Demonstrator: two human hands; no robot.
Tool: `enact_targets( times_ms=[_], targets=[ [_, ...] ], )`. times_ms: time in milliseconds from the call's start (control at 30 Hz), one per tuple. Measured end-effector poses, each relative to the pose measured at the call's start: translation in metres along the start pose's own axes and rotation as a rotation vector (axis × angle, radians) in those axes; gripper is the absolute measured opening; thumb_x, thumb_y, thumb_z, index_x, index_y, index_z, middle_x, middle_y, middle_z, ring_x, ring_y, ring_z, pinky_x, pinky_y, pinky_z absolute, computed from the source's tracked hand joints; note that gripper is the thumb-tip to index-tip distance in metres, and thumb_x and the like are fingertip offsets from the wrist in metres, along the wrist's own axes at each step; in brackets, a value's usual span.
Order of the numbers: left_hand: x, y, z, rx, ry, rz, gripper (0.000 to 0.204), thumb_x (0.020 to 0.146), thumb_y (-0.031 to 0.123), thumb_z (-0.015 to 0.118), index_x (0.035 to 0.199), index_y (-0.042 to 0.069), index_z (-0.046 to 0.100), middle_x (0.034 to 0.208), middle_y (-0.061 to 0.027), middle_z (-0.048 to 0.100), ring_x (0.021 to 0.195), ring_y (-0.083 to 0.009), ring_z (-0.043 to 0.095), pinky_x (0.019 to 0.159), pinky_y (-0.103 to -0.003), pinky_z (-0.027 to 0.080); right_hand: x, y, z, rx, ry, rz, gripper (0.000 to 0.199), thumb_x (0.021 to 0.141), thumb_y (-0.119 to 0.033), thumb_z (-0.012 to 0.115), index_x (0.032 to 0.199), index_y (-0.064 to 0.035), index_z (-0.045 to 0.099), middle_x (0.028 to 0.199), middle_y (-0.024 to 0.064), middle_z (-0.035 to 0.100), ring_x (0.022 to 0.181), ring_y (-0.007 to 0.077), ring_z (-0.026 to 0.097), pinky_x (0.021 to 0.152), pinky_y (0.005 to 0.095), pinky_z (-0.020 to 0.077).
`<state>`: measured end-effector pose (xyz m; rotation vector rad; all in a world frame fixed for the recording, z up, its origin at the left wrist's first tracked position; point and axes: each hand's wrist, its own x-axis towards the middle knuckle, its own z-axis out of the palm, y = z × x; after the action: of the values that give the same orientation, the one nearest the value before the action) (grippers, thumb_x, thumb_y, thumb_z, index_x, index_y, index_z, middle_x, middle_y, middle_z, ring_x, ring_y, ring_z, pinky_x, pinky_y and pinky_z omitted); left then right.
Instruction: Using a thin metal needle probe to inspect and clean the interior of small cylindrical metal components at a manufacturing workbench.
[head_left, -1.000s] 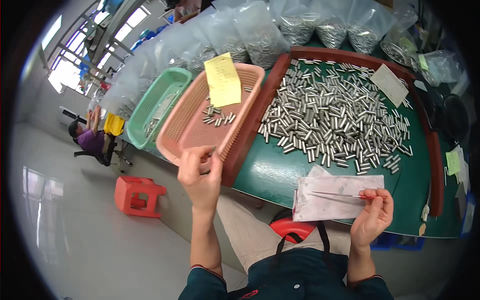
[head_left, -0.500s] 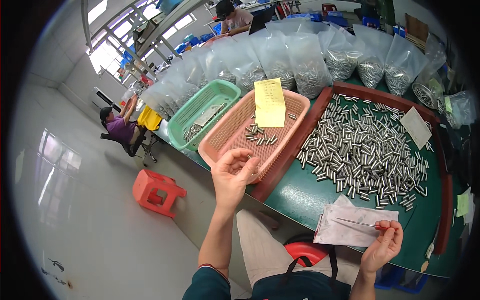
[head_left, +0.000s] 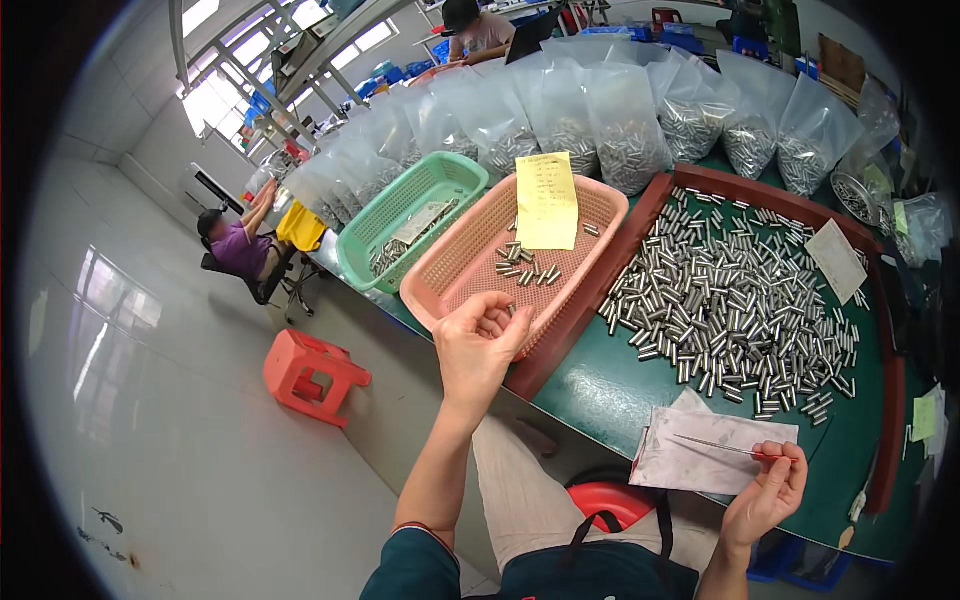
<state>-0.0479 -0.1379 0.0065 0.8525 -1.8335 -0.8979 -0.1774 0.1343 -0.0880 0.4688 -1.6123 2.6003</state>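
My left hand [head_left: 478, 350] is over the near edge of the pink plastic basket [head_left: 440, 262], its fingers curled in a pinch. A small metal pin [head_left: 513, 310] shows at the fingertips, mostly hidden. Inside this basket lie several loose pins [head_left: 540, 276] and a yellow handwritten note [head_left: 547, 205]. My right hand [head_left: 765, 503] is closed around the red handle of a thin, pointed metal pick [head_left: 715, 444]. Its shaft points left above a stained, folded white cloth [head_left: 665, 460] at the table's near edge. Beyond the cloth spreads a pile of short steel pins [head_left: 735, 300].
A dark red wooden rim [head_left: 885, 350] frames the pins on the green tabletop [head_left: 590, 388]. A green basket [head_left: 365, 225] stands left of the pink one. Clear bags of pins [head_left: 625, 125] line the back. A red stool [head_left: 315, 378] is on the floor; two people sit farther off.
My left hand has moved slightly right, and the fingers have turned further over the basket. My right hand and the pick stay in place. The view has shifted a little.
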Motion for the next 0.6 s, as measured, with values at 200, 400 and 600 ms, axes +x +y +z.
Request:
enact_targets(
  times_ms=[200, 400, 600],
  targets=[
    [0.003, -0.006, 0.002, 0.260, 0.061, 0.199, 0.016, 0.065, 0.004, 0.070, 0.074, -0.005, 0.060, 0.054, -0.0025, 0.054, 0.047, -0.0033, 0.047, 0.043, -0.018, 0.038, -0.001, 0.000, -0.002, 0.015, 0.016, -0.003, 0.015, 0.089, -0.005, 0.042, 0.100, 0.0029, 0.049, 0.082, 0.0117, 0.057, 0.073, 0.0173, 0.054, 0.071, 0.0299, 0.0451],
    [0.007, -0.002, -0.001, 0.620, 0.099, 0.395, 0.023, 0.063, 0.008, 0.070, 0.081, 0.000, 0.059, 0.071, -0.0076, 0.052, 0.066, -0.0186, 0.052, 0.063, -0.031, 0.042, 0.001, 0.003, 0.003, 0.028, 0.020, -0.030, 0.015, 0.088, -0.003, 0.041, 0.099, 0.0047, 0.048, 0.081, 0.0151, 0.058, 0.072, 0.0195, 0.056, 0.070, 0.0323, 0.0471],
    [-0.029, 0.002, 0.051, 0.256, -0.238, 0.453, 0.010, 0.065, -0.001, 0.066, 0.070, 0.002, 0.058, 0.068, -0.0068, 0.053, 0.058, -0.0200, 0.051, 0.052, -0.029, 0.040, 0.004, 0.005, 0.002, 0.014, 0.012, -0.047, 0.014, 0.087, -0.002, 0.042, 0.098, 0.0053, 0.047, 0.078, 0.0165, 0.059, 0.070, 0.0218, 0.058, 0.070, 0.0332, 0.0481]
  ],
)
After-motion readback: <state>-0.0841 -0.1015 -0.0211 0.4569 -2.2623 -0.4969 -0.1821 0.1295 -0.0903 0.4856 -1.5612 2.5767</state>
